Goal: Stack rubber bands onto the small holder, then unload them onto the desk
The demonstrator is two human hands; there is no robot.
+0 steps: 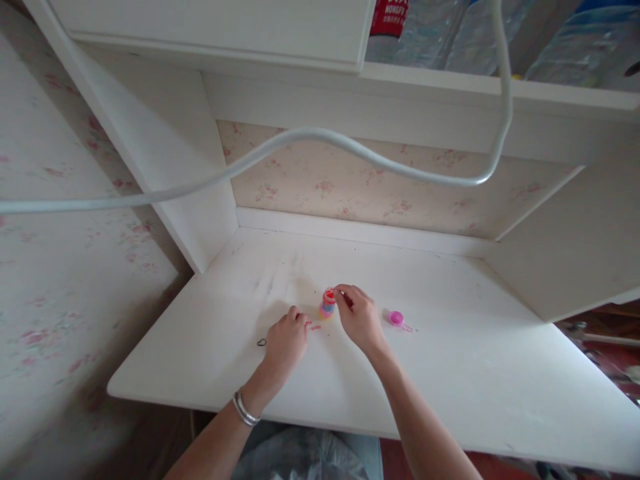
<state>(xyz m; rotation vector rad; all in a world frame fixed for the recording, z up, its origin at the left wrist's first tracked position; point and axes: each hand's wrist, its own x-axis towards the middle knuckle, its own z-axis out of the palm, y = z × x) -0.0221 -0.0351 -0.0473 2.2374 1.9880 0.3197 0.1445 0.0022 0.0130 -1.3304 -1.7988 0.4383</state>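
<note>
A small container of many-coloured bands (327, 305) stands upright near the middle of the white desk (450, 373). My right hand (359, 320) pinches at its red top with thumb and forefinger. My left hand (286, 340) rests on the desk just left of it, fingers curled closed over something too small to name. Small red pieces (315, 327) lie between the hands. A tiny dark loop (261, 343) lies left of my left hand. A pink lid or cap (396, 318) lies right of my right hand. Silver bangles (245, 407) circle my left wrist.
A white cable (320, 137) hangs across the view above the desk. White shelf panels stand at left (165, 153) and right (575, 253). An upper shelf holds plastic-wrapped bottles (450, 30). Floral wallpaper (65, 280) covers the walls.
</note>
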